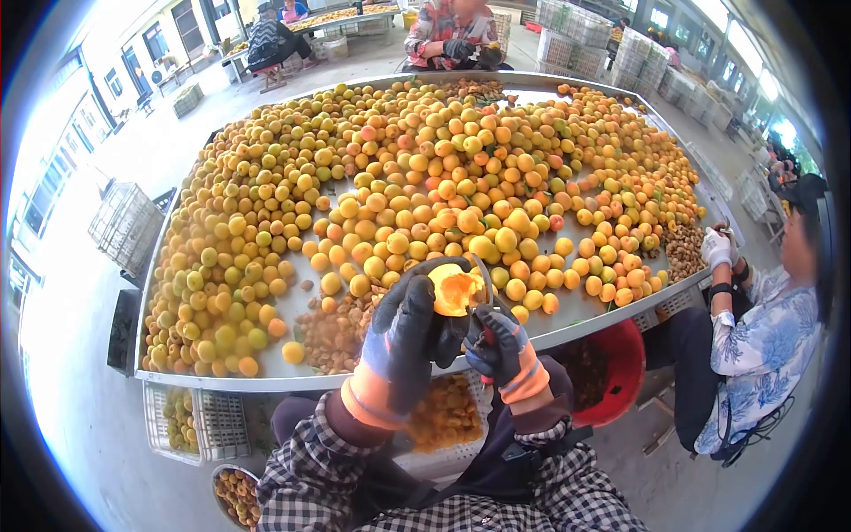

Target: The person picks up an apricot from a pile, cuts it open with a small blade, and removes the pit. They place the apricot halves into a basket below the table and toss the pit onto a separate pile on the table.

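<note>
My left hand (403,324), in a black glove with an orange cuff, is closed around a cut-open apricot (456,291). The fruit's hollow orange inside faces me. Close beside it, my right hand (498,346), gloved the same way, is closed on a small curved knife (484,277). Its dark blade stands along the fruit's right edge, and a bit of red handle shows between the fingers. Both hands are above the near rim of a metal table (266,384) heaped with whole apricots (434,168). A pile of brown pits (332,341) lies left of my hands.
Below my hands sits a white crate (479,448) with opened apricot pieces (448,417). A red tub (625,363) stands right, a crate (222,430) and bowl (235,496) left. Co-workers sit at the right (762,328) and across the table (452,35).
</note>
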